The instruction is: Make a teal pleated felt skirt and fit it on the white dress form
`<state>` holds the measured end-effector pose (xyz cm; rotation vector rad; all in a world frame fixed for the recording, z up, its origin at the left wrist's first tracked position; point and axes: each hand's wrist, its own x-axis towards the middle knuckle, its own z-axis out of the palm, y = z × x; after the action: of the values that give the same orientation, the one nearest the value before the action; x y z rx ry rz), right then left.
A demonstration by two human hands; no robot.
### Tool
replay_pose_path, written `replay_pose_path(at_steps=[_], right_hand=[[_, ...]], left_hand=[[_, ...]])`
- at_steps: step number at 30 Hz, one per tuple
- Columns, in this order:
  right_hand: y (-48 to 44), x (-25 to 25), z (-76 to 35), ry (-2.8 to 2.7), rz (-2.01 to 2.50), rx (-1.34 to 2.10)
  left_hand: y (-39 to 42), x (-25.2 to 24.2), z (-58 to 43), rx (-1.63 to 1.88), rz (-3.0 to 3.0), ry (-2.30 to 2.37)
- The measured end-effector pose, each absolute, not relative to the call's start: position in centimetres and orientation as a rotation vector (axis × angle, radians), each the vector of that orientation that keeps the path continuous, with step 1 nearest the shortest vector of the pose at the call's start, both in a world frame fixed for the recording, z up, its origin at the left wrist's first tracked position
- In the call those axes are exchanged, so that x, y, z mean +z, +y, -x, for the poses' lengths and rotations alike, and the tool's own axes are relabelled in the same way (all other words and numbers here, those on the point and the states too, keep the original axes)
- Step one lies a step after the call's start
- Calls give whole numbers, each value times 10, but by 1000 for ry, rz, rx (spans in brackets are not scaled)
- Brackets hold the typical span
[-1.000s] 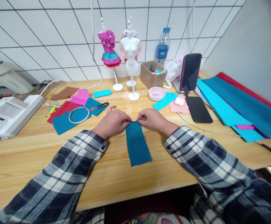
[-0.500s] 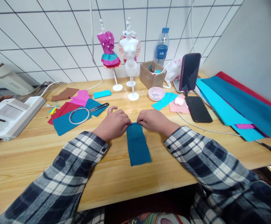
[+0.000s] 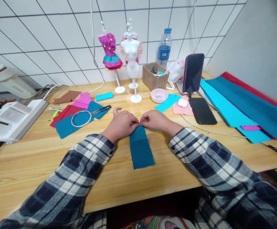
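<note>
While the left hand (image 3: 123, 124) pinches the far edge of a dark teal strip (image 3: 142, 152) between thumb and fingers, the right hand (image 3: 155, 121), its fingers curled nearly closed, grips that same edge just to the right. The strip lies on the worktop (image 3: 119, 184) between the forearms, its near end flat and free. Left of the hands, black snips (image 3: 103, 109) rest on a larger teal piece (image 3: 64, 128), with red cloth (image 3: 65, 113) beside it. To the right are a pink bowl (image 3: 159, 99) holding small bits, a bright blue piece (image 3: 167, 103) and a black phone (image 3: 202, 111) lying flat. On the far side stand 3 dress forms: 1 in magenta (image 3: 110, 47), 1 bare white (image 3: 131, 54) and 1 partly hidden behind it (image 3: 140, 49).
</note>
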<state>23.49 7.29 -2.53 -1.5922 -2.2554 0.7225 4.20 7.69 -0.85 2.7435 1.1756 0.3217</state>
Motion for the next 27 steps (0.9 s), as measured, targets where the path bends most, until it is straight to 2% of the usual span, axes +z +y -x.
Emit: replay_pose_path(at_steps=[5, 9, 13, 20, 27], right_hand=[[71, -12, -254, -2178, 1495, 663], [68, 8, -300, -2004, 1683, 508], [65, 4, -330, -2041, 1844, 678], [63, -12, -320, -2170, 1765, 630], [56, -4, -306, -2417, 1655, 495]], left_hand=[[74, -12, -39, 376, -2732, 1248], [70, -12, -37, 400, -2789, 1216], [71, -10, -39, 356, -2843, 1222], [75, -13, -37, 237, -2819, 1189], [74, -19, -38, 423, -2634, 1312]])
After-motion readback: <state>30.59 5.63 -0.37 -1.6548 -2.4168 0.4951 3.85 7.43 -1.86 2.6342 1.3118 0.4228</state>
